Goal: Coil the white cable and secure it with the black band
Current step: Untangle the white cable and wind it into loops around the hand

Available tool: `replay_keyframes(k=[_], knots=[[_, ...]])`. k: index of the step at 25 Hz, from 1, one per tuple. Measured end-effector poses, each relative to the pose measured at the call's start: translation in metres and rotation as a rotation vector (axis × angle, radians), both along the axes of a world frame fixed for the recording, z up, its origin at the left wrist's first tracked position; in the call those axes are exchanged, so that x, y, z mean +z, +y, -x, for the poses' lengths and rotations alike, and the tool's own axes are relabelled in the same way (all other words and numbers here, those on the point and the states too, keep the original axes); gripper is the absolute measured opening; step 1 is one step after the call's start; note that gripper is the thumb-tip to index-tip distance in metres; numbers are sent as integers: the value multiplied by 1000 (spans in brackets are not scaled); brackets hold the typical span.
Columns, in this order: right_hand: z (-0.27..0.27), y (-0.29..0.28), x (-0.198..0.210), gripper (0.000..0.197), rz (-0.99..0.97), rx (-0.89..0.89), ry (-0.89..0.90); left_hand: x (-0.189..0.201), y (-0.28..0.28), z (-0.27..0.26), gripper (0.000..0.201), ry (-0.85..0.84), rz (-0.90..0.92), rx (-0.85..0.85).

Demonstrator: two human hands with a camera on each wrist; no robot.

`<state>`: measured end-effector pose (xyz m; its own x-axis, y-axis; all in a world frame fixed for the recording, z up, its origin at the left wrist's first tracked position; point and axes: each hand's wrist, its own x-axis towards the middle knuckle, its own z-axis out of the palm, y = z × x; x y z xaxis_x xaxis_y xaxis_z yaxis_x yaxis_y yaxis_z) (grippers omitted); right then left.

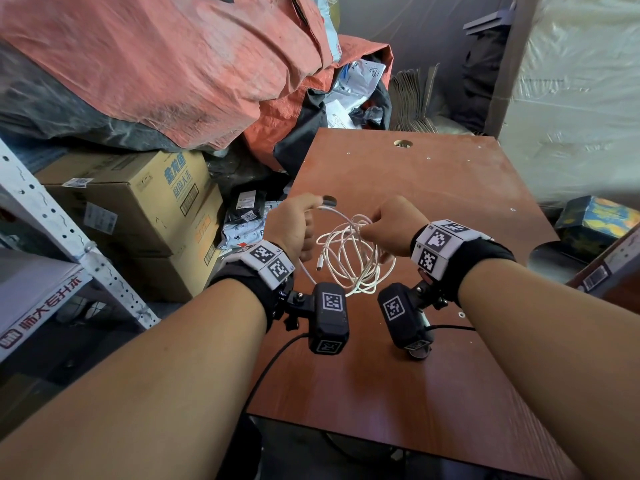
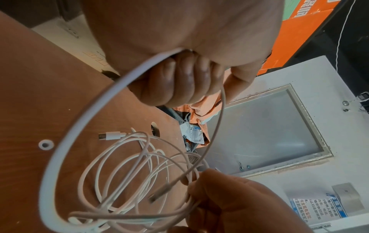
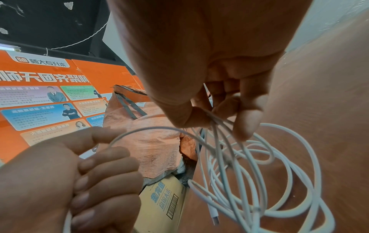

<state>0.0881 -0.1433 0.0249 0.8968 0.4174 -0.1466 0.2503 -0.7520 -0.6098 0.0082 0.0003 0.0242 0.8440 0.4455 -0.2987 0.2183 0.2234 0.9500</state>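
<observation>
The white cable point(image 1: 349, 258) hangs in several loose loops above the brown table point(image 1: 433, 188). My right hand point(image 1: 389, 226) pinches the top of the loops point(image 3: 215, 124) between thumb and fingers. My left hand point(image 1: 298, 220), fingers curled point(image 2: 179, 82), grips a free run of the cable point(image 2: 83, 126) that arcs over to the coil. One plug point(image 1: 319, 265) dangles at the coil's left side and shows as a white connector point(image 2: 110, 135) in the left wrist view. Another plug point(image 3: 214, 218) hangs low in the right wrist view. No black band shows in any view.
Cardboard boxes point(image 1: 138, 202) and a white metal shelf point(image 1: 52, 233) stand to the left of the table. Orange sacks point(image 1: 156, 64) pile up behind. The tabletop has a round hole point(image 1: 402, 144) near its far edge. A colourful box point(image 1: 595, 220) lies at the right.
</observation>
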Motion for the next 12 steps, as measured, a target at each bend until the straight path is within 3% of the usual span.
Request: replay_keyframes(k=[3, 7, 12], knots=[[0, 0, -2, 39, -1, 0, 0, 0, -1, -3, 54, -76, 26, 74], [0, -1, -3, 41, -12, -16, 23, 3, 2, -2, 33, -192, 182, 233], [2, -1, -1, 32, -43, -35, 43, -6, 9, -8, 49, -184, 201, 366]])
